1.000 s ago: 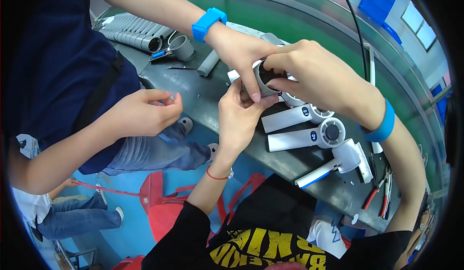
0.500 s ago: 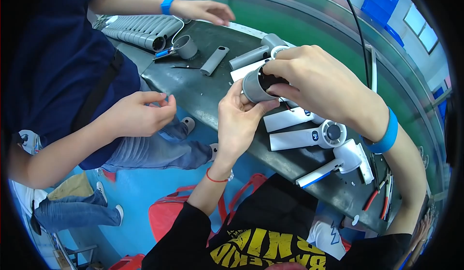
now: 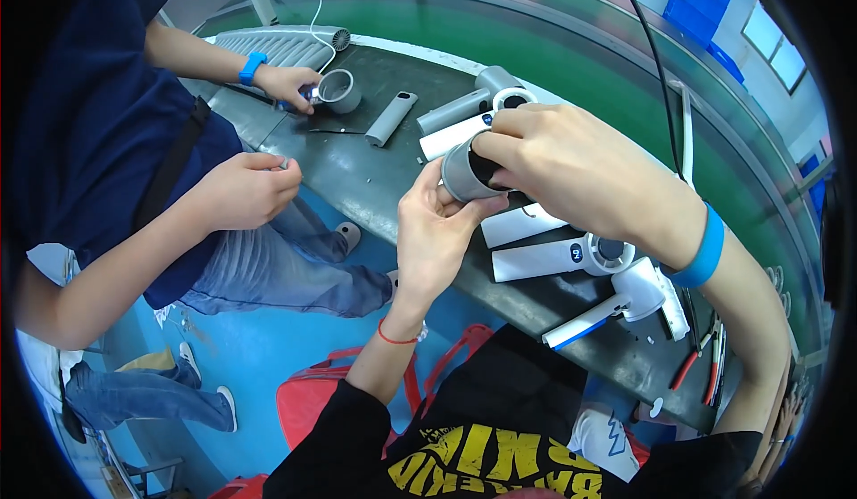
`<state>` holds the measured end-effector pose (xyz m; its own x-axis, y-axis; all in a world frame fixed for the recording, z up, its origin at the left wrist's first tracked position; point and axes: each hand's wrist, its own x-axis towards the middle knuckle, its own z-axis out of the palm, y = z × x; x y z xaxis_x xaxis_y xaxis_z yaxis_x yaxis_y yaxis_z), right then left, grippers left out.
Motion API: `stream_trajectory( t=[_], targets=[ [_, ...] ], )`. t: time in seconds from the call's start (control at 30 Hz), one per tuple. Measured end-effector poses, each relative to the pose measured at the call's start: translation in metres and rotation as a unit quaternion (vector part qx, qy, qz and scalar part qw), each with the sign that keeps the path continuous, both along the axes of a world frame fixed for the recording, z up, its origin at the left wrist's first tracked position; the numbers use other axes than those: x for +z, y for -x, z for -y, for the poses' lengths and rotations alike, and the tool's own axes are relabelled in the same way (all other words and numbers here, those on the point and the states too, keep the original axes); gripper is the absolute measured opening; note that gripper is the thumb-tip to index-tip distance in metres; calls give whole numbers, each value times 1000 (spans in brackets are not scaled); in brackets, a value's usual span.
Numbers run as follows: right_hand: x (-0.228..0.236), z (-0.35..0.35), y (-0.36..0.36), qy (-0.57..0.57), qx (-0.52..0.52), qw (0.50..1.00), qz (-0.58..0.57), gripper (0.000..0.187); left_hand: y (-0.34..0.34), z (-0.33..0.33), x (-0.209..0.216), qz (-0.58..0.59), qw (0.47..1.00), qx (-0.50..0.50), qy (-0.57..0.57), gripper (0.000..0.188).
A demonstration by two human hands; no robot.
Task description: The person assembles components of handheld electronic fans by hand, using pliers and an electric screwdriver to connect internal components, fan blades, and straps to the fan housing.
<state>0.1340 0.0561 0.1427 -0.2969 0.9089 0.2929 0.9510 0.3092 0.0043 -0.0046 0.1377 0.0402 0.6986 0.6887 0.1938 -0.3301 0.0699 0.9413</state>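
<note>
A short grey cylindrical housing (image 3: 461,176) is gripped from below by my left hand (image 3: 436,242), its fingers and thumb wrapped round the wall. My right hand (image 3: 571,164) comes over from the right, with its fingers bent into the open end, where they pinch a black part (image 3: 483,163). The fingertips and most of that part are hidden. Just beyond and below my hands lie white handheld fan bodies: one with a round grille (image 3: 536,263), and a tilted one with a blue strip (image 3: 636,292).
Grey handle shells (image 3: 390,120) lie on the dark worktop (image 3: 375,173). Pliers with red handles (image 3: 686,367) rest at the right. A co-worker's hand (image 3: 290,87) is at another grey cup-shaped housing (image 3: 340,92). A green conveyor belt (image 3: 420,30) runs behind.
My hands and the housing have shifted slightly left, and the right fingers sit in its opening. The co-worker's far hand has come down to the grey cup-shaped housing.
</note>
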Motion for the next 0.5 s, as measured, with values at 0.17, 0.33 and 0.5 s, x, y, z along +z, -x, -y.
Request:
stream_trajectory(
  t=[0.17,0.33,0.5],
  targets=[
    [-6,4,2,-18,3,999,51,26,0,2,-3,-11,1000,0,-2,40],
    [-10,2,3,-22,-3,1000,9,14,3,4,-3,-4,1000,2,-1,39],
    [-14,3,-2,-14,-4,1000,15,14,2,3,-8,-25,1000,3,-12,40]
  ],
)
